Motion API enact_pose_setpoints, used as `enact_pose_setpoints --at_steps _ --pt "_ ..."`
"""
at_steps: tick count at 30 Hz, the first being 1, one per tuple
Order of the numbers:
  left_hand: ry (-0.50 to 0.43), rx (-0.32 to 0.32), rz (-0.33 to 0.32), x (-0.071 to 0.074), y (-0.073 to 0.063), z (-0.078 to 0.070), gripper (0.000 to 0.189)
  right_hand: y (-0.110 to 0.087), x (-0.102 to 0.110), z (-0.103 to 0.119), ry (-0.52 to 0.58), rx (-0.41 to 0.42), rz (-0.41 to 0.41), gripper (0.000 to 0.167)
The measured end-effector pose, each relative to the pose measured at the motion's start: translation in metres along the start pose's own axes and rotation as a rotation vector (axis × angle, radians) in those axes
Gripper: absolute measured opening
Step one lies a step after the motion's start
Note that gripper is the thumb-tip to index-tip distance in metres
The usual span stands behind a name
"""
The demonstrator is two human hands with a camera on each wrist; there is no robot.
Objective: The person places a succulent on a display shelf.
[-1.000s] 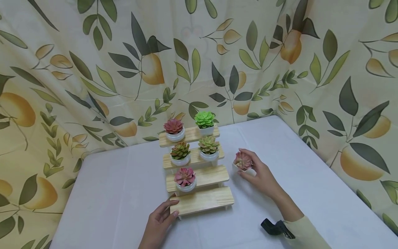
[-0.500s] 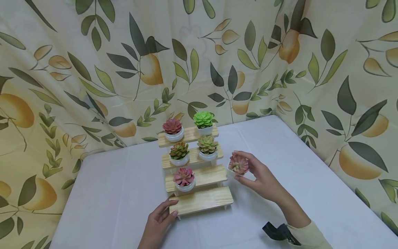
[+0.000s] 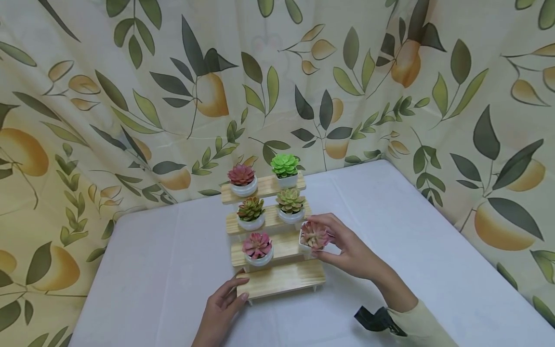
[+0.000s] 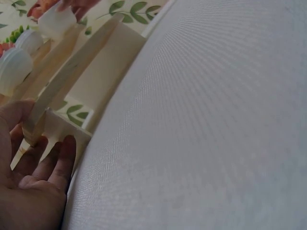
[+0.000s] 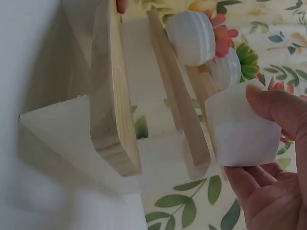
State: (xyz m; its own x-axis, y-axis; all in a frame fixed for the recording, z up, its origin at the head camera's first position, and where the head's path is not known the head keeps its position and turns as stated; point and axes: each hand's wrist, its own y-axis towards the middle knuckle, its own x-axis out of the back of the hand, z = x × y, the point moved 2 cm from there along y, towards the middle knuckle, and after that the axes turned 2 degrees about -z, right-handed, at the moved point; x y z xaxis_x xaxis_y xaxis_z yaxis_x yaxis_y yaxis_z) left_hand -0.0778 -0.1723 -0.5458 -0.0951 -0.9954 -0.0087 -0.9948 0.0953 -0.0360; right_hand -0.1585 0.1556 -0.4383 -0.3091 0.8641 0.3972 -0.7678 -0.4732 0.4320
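Observation:
My right hand (image 3: 353, 250) grips a pink potted succulent (image 3: 314, 235) by its square white pot, at the right end of the third step down of a wooden tiered plant stand (image 3: 282, 282). In the right wrist view, thumb and fingers hold opposite sides of the white pot (image 5: 244, 127); whether it touches the board I cannot tell. My left hand (image 3: 222, 308) pinches the left end of the lowest board, thumb above and fingers beneath, as the left wrist view shows of the hand (image 4: 36, 177). A magenta succulent (image 3: 257, 248) in a round pot stands on the third step's left.
Higher up stand a red succulent (image 3: 243, 179), a bright green one (image 3: 285, 169), a reddish-green one (image 3: 251, 212) and a pale green one (image 3: 290, 205). A white cloth covers the table (image 3: 147, 279). Behind hangs a leaf-and-fruit patterned curtain (image 3: 269, 38).
My right hand has carried the pink potted succulent leftward from beside the stand to the third step's right end. The left hand keeps its hold on the lowest board.

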Motion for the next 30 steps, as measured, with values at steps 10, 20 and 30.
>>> enact_pose_setpoints --at_steps 10,20,30 --pt "0.028 0.021 -0.006 0.001 0.0 0.0 0.035 0.008 -0.013 -0.002 -0.021 0.017 0.032 0.065" --pt "0.018 0.031 -0.005 0.002 0.001 0.0 0.036 0.011 -0.022 -0.006 -0.057 -0.004 0.057 0.065" --pt "0.003 0.028 0.003 0.002 0.001 0.001 0.037 0.011 -0.023 -0.007 -0.06 -0.022 0.061 0.065"
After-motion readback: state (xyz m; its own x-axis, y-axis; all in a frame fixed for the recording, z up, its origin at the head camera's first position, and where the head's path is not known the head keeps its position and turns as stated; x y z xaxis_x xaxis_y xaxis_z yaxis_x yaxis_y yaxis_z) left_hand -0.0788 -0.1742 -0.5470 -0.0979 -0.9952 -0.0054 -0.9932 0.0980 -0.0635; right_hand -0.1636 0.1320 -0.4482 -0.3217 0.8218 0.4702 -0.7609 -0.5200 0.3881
